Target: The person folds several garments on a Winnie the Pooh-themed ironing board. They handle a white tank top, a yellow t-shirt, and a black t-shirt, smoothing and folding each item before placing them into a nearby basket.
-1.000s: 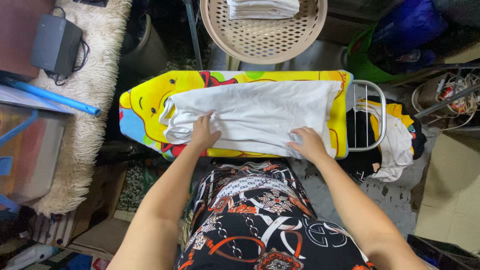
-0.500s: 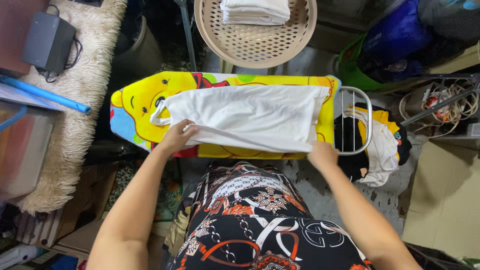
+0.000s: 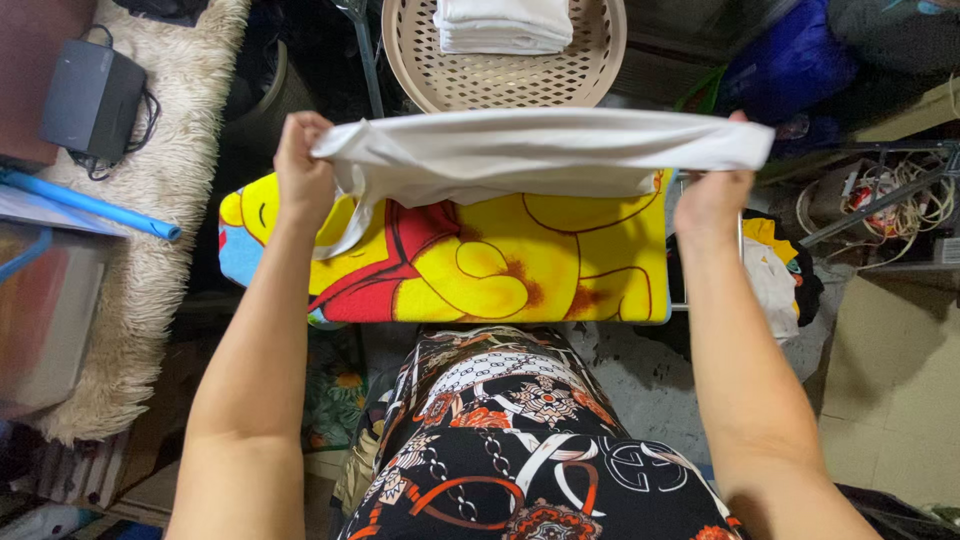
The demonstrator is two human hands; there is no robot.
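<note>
I observe the ironing board spanning the centre of the view, its cover printed with a yellow cartoon bear on red and blue; it serves as the working surface. Above it, clear of the cover, hangs the white garment, folded lengthwise and stretched flat between both hands, with one strap loop dangling at its 8 o'clock end.

The left hand sits at 9 o'clock of the garment, its grip closed on that end of the cloth. The right hand sits at 3 o'clock, its grip likewise closed on the opposite end.

At 12 o'clock of the board I note a beige perforated plastic chair carrying a stack of folded white cloth. At 9 o'clock lies a cream shaggy rug, with a black box and a blue tube on or beside it. At 3 o'clock a heap of black, white and yellow clothing lies on the floor, just past the board's wire rest. At 6 o'clock the person's patterned black, white and orange dress fills the lower frame.
</note>
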